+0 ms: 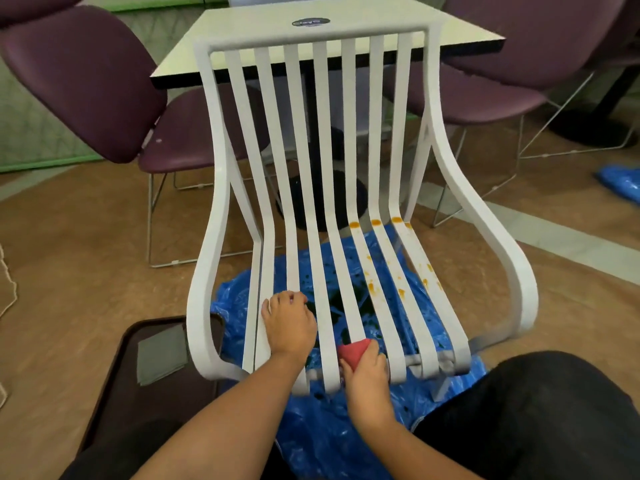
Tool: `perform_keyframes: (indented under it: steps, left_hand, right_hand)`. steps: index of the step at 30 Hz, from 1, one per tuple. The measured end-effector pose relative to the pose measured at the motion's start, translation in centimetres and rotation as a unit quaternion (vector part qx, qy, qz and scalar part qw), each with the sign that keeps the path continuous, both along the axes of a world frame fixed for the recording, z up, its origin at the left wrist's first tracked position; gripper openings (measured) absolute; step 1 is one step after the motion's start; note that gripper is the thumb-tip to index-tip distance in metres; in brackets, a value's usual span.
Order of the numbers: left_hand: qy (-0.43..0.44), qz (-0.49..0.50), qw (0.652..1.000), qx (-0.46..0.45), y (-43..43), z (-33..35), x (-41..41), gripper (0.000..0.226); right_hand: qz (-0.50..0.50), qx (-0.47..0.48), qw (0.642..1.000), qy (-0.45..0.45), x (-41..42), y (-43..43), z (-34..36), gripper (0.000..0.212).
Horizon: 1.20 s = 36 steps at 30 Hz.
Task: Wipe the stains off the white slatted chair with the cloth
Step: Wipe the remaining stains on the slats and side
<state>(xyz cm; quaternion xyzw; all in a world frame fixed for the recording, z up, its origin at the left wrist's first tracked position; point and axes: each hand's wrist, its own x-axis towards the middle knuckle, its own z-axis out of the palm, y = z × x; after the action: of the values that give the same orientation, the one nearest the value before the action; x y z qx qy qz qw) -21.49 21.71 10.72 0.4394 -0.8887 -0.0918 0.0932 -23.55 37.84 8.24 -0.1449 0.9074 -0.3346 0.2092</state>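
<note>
Mostly the cloth (353, 351) is buried in my right hand (367, 374), which grips it against a middle slat near the front edge of the white slatted chair (311, 38); only a red corner shows. My left hand (290, 328) curls round a slat just beside, fingertips lost in the gap. Orange stains (375, 222) dot the right-side slats, well apart from the cloth. A blue plastic sheet (322, 438) lies beneath, and a brown tray (121, 393) is to the left.

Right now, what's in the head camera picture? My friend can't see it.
A person's right hand holds a red cloth against the front of a white slatted chair, while the left hand grips one slat. There are orange stains on the slats farther right, and a blue plastic sheet lies underneath.
</note>
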Motion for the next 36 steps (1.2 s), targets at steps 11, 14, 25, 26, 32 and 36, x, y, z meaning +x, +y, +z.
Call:
perform_keyframes:
  steps: [11, 14, 25, 26, 32, 36]
  left_hand:
    - [-0.071, -0.172, 0.967, 0.174, 4.0, 2.6, 5.6, 0.043]
    - [-0.039, -0.166, 0.97, 0.173, 4.2, 3.2, 6.6, 0.031]
    - [0.156, -0.085, 0.917, 0.356, 6.1, 5.2, 6.8, 0.022]
    - [0.177, -0.077, 0.907, 0.374, 6.5, 5.4, 6.6, 0.023]
    - [0.255, -0.089, 0.85, 0.453, 8.9, 6.9, 4.7, 0.016]
    - [0.308, -0.068, 0.845, 0.432, 9.5, 7.3, 4.3, 0.016]
  right_hand:
    - [0.038, 0.052, 0.998, 0.005, -2.8, -2.3, 2.7, 0.057]
    - [0.055, 0.067, 0.996, -0.031, -4.0, -3.1, 3.7, 0.05]
    - [0.171, -0.013, 0.975, -0.138, -7.6, 0.6, 10.5, 0.027]
    - [0.173, -0.034, 0.968, -0.179, -8.0, 1.4, 11.2, 0.029]
    - [0.088, -0.185, 0.886, -0.417, -8.5, 3.5, 12.7, 0.045]
    - [0.052, -0.25, 0.874, -0.414, -8.6, 2.7, 13.2, 0.042]
